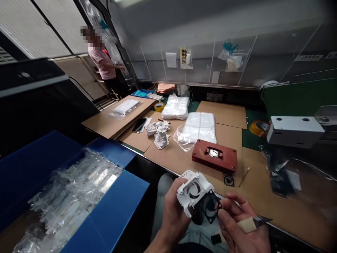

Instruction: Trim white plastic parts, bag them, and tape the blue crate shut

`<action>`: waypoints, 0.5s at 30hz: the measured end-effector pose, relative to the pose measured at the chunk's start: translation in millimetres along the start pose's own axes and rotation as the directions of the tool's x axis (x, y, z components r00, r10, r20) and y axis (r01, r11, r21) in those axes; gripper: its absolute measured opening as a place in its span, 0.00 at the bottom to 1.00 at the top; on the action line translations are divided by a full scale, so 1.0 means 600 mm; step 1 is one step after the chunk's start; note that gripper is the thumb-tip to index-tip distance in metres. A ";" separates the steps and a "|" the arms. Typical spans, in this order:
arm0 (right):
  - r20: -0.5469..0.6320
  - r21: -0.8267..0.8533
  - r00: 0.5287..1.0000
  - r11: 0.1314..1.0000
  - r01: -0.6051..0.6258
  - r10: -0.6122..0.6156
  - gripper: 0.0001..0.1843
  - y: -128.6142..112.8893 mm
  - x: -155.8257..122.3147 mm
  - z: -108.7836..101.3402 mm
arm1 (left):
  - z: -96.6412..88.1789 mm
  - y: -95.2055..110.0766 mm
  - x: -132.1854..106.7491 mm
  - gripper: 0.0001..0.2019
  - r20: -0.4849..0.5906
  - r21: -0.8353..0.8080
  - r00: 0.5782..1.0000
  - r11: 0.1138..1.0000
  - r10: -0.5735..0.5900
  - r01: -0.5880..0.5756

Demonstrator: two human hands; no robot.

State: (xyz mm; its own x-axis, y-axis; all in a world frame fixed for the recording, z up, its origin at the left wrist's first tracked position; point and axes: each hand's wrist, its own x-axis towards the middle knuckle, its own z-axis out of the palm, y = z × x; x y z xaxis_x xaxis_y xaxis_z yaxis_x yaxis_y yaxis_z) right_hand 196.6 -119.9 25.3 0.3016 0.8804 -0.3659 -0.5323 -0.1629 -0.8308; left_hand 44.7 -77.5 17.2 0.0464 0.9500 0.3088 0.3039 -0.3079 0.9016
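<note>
My left hand [173, 214] is shut on a white plastic fan housing [191, 188] with a round, bladed opening. My right hand [237, 225] pinches a black square fan gasket [210, 207] against that housing, and the two touch. A craft knife [252, 223] with a beige-wrapped handle and a bare blade also lies in my right hand. Just beyond the hands sit a red fixture plate [214, 156], a small black square gasket [229, 180] and a cotton swab [244, 176] on the cardboard-covered bench [179, 160].
A blue box [113, 207] of clear-bagged parts stands to my left. Farther along the bench are white plastic parts [158, 131], a phone [139, 125], white bagged sheets [197, 128] and yellow tape rolls [259, 128]. A co-worker in pink [104, 61] stands at the far left.
</note>
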 end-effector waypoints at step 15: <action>0.117 0.009 0.992 0.999 0.039 -0.039 0.24 0.019 0.005 -0.007 | 0.016 -0.022 -0.017 0.15 0.070 0.093 0.983 0.980 0.170 -0.176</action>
State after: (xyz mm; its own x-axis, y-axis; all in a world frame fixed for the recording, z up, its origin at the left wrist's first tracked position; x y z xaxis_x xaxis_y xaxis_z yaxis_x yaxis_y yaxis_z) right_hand 194.9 -121.1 13.1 0.2275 0.9323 -0.2813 -0.5275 -0.1248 -0.8404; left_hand 49.5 -82.7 -0.6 0.1636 0.8849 0.4360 0.3785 -0.4645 0.8006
